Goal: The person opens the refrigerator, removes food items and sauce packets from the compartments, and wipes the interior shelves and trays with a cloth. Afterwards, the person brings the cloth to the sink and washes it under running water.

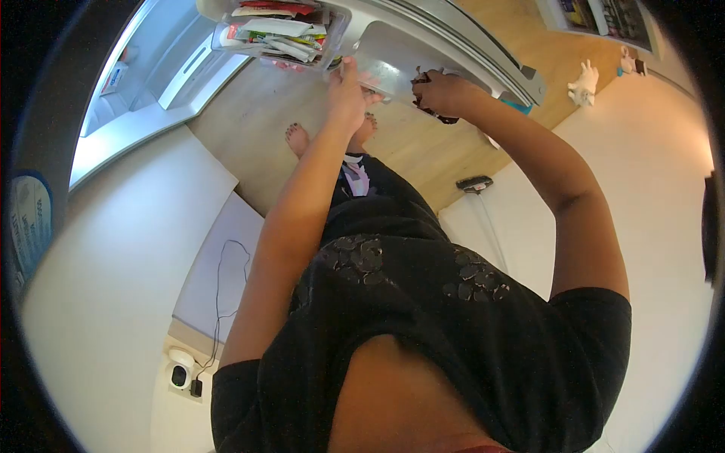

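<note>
My left hand [347, 97] is at the near rim of the clear door shelf [387, 69] of an open fridge, thumb up and fingers seen around the plastic edge. Just left of it, a clear bin [334, 47] holds several sachets and packets [283, 34], white, red and green. Further right, my right hand [445, 92] is closed on a dark brown, crinkled packet [447, 118] at the same shelf's rim. My fingers cover much of the packet, so its exact kind is hidden.
The fridge's lit interior [158, 68] is at upper left, the door's edge [483, 45] at upper right. My bare feet [297, 139] stand on the wooden floor [264, 98]. A dark brush head [474, 183] and white animal figurine [584, 83] are at right; a white camera [180, 370] is lower left.
</note>
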### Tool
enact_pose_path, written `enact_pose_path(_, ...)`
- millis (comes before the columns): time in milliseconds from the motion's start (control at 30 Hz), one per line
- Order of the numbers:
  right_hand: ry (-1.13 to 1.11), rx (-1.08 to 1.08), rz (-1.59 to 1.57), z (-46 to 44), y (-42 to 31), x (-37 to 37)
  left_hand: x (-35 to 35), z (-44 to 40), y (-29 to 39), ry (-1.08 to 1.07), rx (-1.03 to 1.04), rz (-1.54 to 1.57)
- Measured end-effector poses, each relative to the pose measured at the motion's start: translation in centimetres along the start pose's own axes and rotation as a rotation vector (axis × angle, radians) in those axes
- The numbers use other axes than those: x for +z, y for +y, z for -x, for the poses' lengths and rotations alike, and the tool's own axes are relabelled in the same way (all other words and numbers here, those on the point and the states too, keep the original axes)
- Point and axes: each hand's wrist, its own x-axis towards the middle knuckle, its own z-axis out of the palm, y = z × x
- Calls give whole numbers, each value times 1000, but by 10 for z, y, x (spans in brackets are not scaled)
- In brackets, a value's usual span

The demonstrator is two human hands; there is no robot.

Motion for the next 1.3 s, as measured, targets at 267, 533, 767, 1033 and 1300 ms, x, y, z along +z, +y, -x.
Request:
enact_pose_path(267, -10, 124, 103, -1, -13, -4, -1, -6, -5, -29, 44, 33)
enact_pose_path(533, -70, 215, 72, 84, -44, -70, -6, -18, -12, -72, 20, 47)
enact_pose_path(767, -286, 506, -27, 154, -40, 51, -5, -22, -9, -67, -1, 10)
enact_pose_path(1033, -15, 606, -214, 165, -42, 42, -5, -20, 3, -22, 2, -134)
enact_pose_path(1300, 258, 201, -1376, 134, -11, -8, -16, -14, 18, -65, -64, -225)
